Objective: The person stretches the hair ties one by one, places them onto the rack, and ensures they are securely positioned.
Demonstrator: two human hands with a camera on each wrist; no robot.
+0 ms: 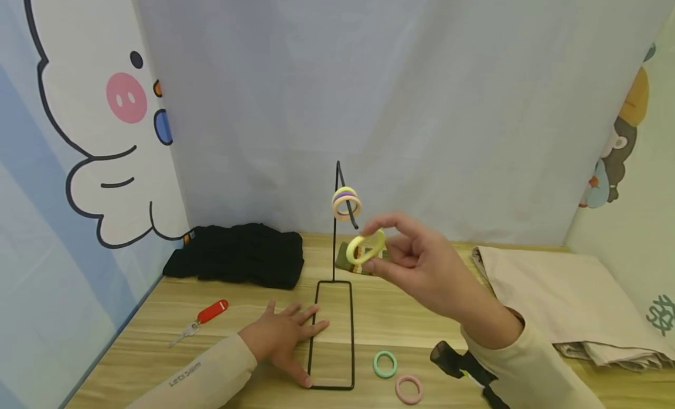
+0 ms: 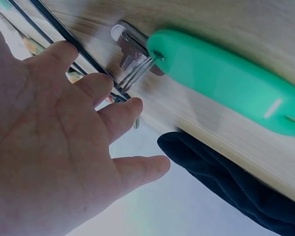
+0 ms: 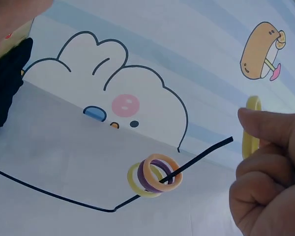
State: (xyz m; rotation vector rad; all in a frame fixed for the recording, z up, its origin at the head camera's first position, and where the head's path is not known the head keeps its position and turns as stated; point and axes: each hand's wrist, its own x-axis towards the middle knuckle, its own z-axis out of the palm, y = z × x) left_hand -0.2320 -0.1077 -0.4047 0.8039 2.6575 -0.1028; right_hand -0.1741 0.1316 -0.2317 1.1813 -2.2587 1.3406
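Note:
My right hand (image 1: 422, 262) pinches a yellow ring (image 1: 356, 251) between thumb and forefinger, just below and right of the tip of a black wire stand's arm (image 1: 345, 189). In the right wrist view the yellow ring (image 3: 250, 142) is beyond the arm's free end. Three rings hang on that arm: a yellow one (image 3: 132, 184), a purple one (image 3: 143, 177) and an orange one (image 3: 174, 186). With fingers spread, my left hand (image 1: 287, 336) rests on the left side of the stand's rectangular base (image 1: 353, 338). A green ring (image 1: 385, 364) and a pink ring (image 1: 409, 390) lie right of the base.
A key with a red tag (image 1: 213, 311) lies at left. Folded black cloth (image 1: 248, 254) is at the back left, beige cloth (image 1: 554, 297) at right. A patterned green item (image 1: 345, 261) lies behind the right hand. A black strap (image 1: 464, 365) is beside the right sleeve.

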